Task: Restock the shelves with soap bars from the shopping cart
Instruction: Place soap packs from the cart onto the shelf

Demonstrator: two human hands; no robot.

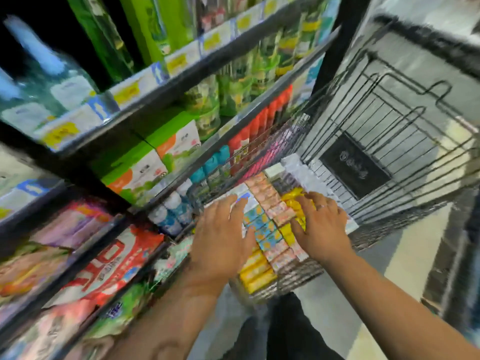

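Observation:
A black wire shopping cart (389,141) stands to the right of the shelves. Rows of boxed soap bars lie in its near end: yellow ones (255,275), blue-and-yellow ones (265,229), and pink ones (270,201). My left hand (223,240) hovers over the left rows with fingers spread, holding nothing. My right hand (318,224) rests on the yellow soap bars (293,200) at the right, fingers curled over them; whether it grips one is unclear. The picture is blurred by motion.
Dark shelves (181,81) fill the left side, stocked with green bottles, green-and-white boxes (145,165), red cans (259,126) and red-and-white packs (111,263). The cart's folded child seat with a black plate (355,170) lies beyond the soap. Grey floor shows on the right.

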